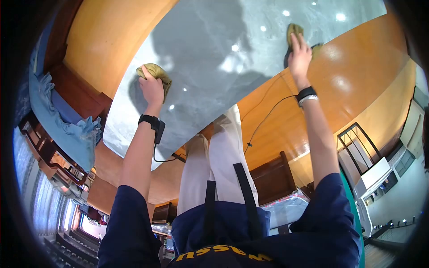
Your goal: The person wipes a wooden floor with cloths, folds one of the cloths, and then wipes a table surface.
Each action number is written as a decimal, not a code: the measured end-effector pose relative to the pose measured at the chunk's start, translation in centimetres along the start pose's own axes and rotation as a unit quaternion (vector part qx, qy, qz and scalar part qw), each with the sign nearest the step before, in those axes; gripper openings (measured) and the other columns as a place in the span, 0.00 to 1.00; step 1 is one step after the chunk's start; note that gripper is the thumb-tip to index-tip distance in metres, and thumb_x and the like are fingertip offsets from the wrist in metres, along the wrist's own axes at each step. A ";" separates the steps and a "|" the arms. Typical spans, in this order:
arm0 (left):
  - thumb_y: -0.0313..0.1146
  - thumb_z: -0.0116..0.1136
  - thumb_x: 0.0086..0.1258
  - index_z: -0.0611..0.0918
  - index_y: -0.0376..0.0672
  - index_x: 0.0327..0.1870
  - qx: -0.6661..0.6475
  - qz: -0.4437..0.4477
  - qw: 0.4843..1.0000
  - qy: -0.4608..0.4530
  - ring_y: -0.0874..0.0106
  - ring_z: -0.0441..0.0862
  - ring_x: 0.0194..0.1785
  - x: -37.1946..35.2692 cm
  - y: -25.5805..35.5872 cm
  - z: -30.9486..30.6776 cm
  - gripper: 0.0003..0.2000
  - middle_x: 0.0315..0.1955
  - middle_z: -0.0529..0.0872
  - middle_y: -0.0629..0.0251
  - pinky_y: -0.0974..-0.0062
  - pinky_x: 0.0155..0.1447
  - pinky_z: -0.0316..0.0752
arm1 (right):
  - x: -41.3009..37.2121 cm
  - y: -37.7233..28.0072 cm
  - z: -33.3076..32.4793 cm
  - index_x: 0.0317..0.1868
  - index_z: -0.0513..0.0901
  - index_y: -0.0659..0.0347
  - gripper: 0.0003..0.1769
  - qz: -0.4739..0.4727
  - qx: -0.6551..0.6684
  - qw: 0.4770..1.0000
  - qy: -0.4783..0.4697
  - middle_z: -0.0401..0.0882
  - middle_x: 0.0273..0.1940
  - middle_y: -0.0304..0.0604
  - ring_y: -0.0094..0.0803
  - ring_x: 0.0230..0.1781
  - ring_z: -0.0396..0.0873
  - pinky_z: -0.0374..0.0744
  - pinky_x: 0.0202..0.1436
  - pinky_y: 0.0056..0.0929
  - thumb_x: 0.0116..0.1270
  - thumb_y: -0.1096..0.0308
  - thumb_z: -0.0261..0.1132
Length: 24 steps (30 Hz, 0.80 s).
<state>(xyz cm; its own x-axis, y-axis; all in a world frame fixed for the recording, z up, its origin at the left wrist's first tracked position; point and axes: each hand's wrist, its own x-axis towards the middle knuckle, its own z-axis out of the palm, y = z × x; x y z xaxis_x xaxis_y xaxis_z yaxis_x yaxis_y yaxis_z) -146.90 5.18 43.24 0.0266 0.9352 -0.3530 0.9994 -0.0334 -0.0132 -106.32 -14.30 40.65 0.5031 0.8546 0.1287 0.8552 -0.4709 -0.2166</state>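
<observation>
Left hand (152,89) is clenching a soft, light olive cloth (157,71), bunched on the slick marble desk (210,58); right hand (299,56), flat and unclenched, is pressing a second cloth (294,31) down.

Left cloth (156,73): olive-yellow, crumpled, is lying bunched on the grey marble tabletop (214,67), near its left edge.
Right cloth (294,31): same olive-yellow, is lying flatter, near the tabletop's right edge.

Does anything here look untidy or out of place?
A blue cloth lies crumpled over a wooden chair at the left, and a black cable hangs loose from the left wrist. Otherwise nothing stands out: left hand and right hand each press a yellowish cloth on the grey table.
</observation>
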 end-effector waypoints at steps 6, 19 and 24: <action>0.27 0.58 0.57 0.50 0.42 0.70 -0.007 0.108 0.994 0.030 0.52 0.73 0.47 0.2 -1.0 0.2 0.40 0.46 0.69 0.47 0.60 0.50 0.73 | -10.4 -13.4 1.0 0.62 0.69 0.46 0.34 -0.107 0.017 0.986 -0.127 0.61 0.65 0.39 0.43 0.57 0.65 0.69 0.55 0.41 0.52 0.77 0.56; 0.23 0.53 0.57 0.50 0.44 0.72 0.108 0.165 0.978 -0.063 0.62 0.75 0.41 -9.3 -10.0 1.8 0.39 0.42 0.68 0.56 0.71 0.37 0.79 | -0.5 -15.1 3.5 0.56 0.72 0.55 0.30 -0.177 0.072 0.981 -0.017 0.68 0.60 0.49 0.47 0.50 0.70 0.70 0.53 0.45 0.48 0.82 0.55; 0.22 0.52 0.57 0.49 0.42 0.72 0.114 0.210 0.969 -0.064 0.64 0.76 0.40 -9.6 -10.6 2.1 0.39 0.41 0.68 0.56 0.73 0.36 0.80 | 10.7 -12.9 6.4 0.59 0.73 0.48 0.31 -0.062 0.026 0.998 0.016 0.67 0.61 0.46 0.53 0.55 0.67 0.68 0.60 0.47 0.51 0.79 0.55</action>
<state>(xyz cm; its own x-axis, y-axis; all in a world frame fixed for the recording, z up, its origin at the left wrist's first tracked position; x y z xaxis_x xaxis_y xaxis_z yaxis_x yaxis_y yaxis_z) -157.81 -4.20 44.85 0.4129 0.7710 -0.4849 0.8691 -0.4927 -0.0434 -112.75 2.27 38.60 0.3989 0.8975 0.1879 0.9038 -0.3501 -0.2463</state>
